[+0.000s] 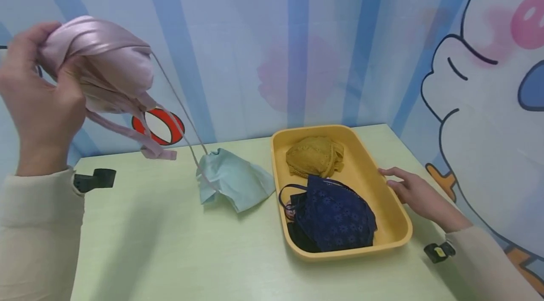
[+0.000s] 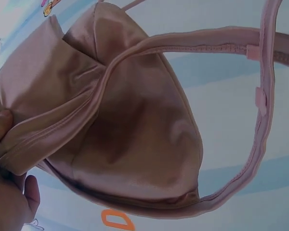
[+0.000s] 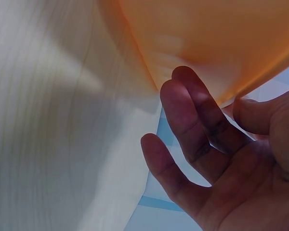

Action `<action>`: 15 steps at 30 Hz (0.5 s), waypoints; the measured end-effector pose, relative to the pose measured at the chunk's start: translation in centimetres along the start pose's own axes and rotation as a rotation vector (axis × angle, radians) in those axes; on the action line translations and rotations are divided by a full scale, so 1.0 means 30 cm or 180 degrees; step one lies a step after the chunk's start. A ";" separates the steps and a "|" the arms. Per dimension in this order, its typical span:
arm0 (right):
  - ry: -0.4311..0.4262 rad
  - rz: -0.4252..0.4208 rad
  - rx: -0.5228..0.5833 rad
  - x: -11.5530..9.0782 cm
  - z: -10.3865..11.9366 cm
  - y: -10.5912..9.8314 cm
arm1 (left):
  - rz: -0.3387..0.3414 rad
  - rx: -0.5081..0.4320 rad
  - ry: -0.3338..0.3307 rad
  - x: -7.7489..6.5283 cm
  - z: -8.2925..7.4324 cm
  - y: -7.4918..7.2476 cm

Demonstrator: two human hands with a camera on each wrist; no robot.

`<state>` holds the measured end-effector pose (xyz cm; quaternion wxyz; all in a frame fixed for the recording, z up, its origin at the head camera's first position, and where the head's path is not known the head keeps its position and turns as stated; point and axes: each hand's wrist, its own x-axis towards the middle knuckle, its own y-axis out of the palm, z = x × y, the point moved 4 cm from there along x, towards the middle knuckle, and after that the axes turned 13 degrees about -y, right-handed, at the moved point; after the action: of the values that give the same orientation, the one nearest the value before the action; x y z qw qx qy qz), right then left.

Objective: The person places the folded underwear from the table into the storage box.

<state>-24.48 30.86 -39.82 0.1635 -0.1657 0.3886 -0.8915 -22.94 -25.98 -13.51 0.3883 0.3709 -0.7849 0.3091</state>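
Observation:
Raised at the upper left, my left hand (image 1: pixel 46 88) grips a pink satin bra (image 1: pixel 106 53), thumb and fingers closed on its folded cup. One cup (image 2: pixel 139 125) and a looping strap (image 2: pixel 267 96) fill much of the left wrist view. Thin straps dangle in front of a crumpled pale green cloth (image 1: pixel 238 180) on the table. At right, my right hand (image 1: pixel 418 194) holds the rim of a yellow tray (image 1: pixel 384 202) between thumb and index finger. Its other fingers (image 3: pixel 183 106) extend loosely beside the outer wall. Inside lie a mustard bra (image 1: pixel 312 155) and a navy flowered bra (image 1: pixel 337 218).
Something black (image 1: pixel 301 237) lies partly hidden beneath the navy bra. The pale table (image 1: pixel 204 253) backs onto a striped cartoon curtain (image 1: pixel 238 55), with a large white character (image 1: pixel 488 140) at the right. A dark wrist strap (image 1: pixel 95 179) sits on my left sleeve.

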 end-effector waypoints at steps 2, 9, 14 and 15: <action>0.0018 0.0003 -0.0001 -0.001 0.000 -0.001 | 0.0065 0.0082 0.0018 -0.008 0.011 0.004; -0.0035 0.0008 0.0002 0.002 0.006 0.000 | 0.0439 0.0257 0.0099 -0.086 0.103 0.020; 0.0000 0.0024 -0.0035 0.000 0.007 -0.005 | 0.0707 0.0319 0.0139 -0.154 0.187 0.015; 0.0005 0.0026 -0.0033 0.000 0.007 -0.005 | 0.0778 0.0369 0.0107 -0.170 0.205 0.014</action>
<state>-24.42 30.83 -39.56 0.1660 -0.1643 0.3939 -0.8890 -23.47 -28.77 -21.00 0.3388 0.2891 -0.7985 0.4051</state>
